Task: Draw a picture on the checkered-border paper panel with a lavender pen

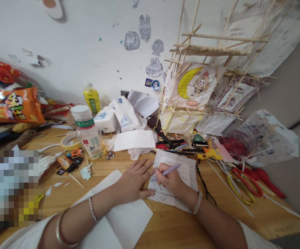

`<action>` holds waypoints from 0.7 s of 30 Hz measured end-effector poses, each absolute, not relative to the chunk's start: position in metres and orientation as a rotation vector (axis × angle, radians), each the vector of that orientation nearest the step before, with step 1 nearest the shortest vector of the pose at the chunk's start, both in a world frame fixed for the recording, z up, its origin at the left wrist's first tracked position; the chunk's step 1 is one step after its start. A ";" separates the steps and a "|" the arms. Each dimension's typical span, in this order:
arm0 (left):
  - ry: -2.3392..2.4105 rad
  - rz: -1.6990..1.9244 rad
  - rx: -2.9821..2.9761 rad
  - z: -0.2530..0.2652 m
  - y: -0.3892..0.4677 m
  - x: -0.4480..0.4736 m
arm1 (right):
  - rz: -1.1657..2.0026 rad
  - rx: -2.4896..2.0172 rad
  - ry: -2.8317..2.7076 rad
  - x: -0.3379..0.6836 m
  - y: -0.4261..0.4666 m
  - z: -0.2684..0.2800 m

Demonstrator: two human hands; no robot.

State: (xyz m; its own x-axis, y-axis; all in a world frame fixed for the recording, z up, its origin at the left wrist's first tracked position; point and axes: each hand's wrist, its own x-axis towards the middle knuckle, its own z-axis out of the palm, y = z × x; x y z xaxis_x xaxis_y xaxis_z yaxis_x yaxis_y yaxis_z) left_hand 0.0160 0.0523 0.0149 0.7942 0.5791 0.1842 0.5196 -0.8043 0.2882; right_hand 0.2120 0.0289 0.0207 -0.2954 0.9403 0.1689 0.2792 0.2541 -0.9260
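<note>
The right hand (170, 182) is pinching 1 purple pen (172, 168) over a bordered drawing (189, 170); the left hand (133, 180) is lying spread at its edge

Head view — forward, downward, close above tabletop (165, 223)

The worktop (162, 228) is smooth wood, catching a soft sheen from where I stand. The drawing (187, 171) looks like matt paper, the pen (172, 169) smooth plastic. The bottle (89, 143) is clear, shiny plastic; the snack bag (22, 107), glossy crinkled film. The sticks (225, 37) are bare, matt wood, and the bangle (58, 230) gleams like polished metal.
</note>
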 end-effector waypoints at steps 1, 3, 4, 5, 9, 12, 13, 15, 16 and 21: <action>0.859 0.384 2.762 0.015 0.052 0.016 | 1.064 -1.126 -1.741 0.212 0.029 0.020; 0.866 0.373 2.765 0.015 0.052 0.016 | 1.060 -1.119 -1.746 0.212 0.029 0.020; 0.869 0.369 2.766 0.015 0.052 0.017 | 1.056 -1.117 -1.747 0.212 0.029 0.020; 0.872 0.366 2.767 0.015 0.052 0.017 | 1.054 -1.117 -1.746 0.212 0.029 0.020; 0.878 0.362 2.774 0.015 0.052 0.017 | 1.057 -1.124 -1.737 0.212 0.029 0.020; 0.885 0.354 2.780 0.015 0.052 0.018 | 1.055 -1.132 -1.739 0.212 0.029 0.020; 0.890 0.350 2.782 0.015 0.052 0.018 | 1.061 -1.132 -1.739 0.211 0.029 0.021; 0.895 0.338 2.786 0.016 0.052 0.018 | 1.074 -1.135 -1.734 0.211 0.029 0.022; 0.896 0.334 2.789 0.016 0.052 0.019 | 1.077 -1.138 -1.728 0.211 0.029 0.023; 0.897 0.335 2.805 0.016 0.052 0.018 | 1.088 -1.141 -1.717 0.210 0.029 0.023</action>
State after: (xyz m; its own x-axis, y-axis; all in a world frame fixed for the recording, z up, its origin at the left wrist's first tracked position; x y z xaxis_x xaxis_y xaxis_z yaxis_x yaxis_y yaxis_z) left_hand 0.0185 0.0518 0.0156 0.7930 0.5882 0.1589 0.5481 -0.8026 0.2355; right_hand 0.2102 0.0291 0.0231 -0.2842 0.9473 0.1477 0.2706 0.2270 -0.9356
